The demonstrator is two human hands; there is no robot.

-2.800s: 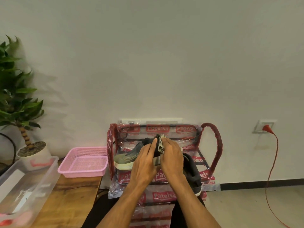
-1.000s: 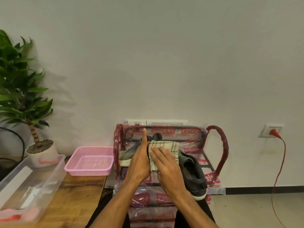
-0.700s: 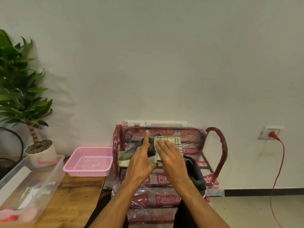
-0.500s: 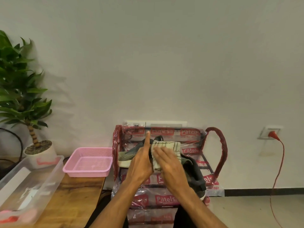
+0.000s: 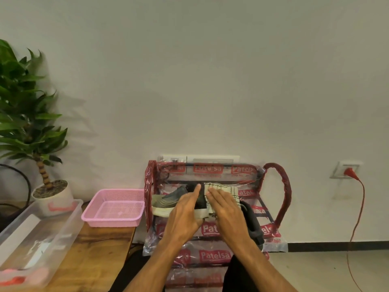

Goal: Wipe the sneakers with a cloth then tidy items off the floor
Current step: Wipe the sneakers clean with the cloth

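Head view: left hand (image 5: 183, 213), right hand (image 5: 227, 209), one cloth (image 5: 223, 188), two sneakers (image 5: 166, 200).

The person is wearing black trousers (image 5: 234, 278), showing as dark cloth beneath the arms. The left grip (image 5: 183, 213) and right grip (image 5: 226, 209) are showing bare, as are both forearms.

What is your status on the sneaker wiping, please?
Right hand flat on cloth, pressing it. Left hand against grey sneaker, grip hidden. Dark sneaker under right wrist; both on wrapped rack. Nothing in the way.
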